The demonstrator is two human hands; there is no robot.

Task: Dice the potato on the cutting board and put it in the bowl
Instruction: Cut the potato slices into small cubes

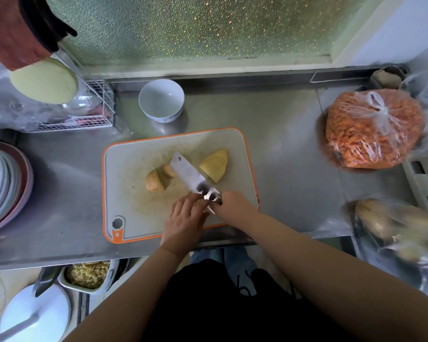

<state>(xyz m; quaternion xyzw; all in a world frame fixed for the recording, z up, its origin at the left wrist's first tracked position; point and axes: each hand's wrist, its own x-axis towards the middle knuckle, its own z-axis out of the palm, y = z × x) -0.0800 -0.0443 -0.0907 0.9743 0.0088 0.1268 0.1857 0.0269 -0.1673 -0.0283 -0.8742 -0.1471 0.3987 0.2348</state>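
Observation:
An orange-rimmed grey cutting board (124,169) lies on the steel counter. On it sit an unsliced potato chunk (154,182), a smaller piece (168,169) against the blade, and a fanned stack of potato slices (215,164). My right hand (232,202) grips the handle of a cleaver (188,172) that lies flat between the pieces. My left hand (183,218) touches the cleaver near the handle with its fingertips. A white bowl (161,99), with nothing in it, stands beyond the board.
A bag of orange shredded carrot (373,129) sits at the right, a bag of potatoes (390,223) nearer. Stacked plates (5,183) stand at the left, a wire rack (94,109) at the back left. A tray of chopped food (87,274) is below the counter edge.

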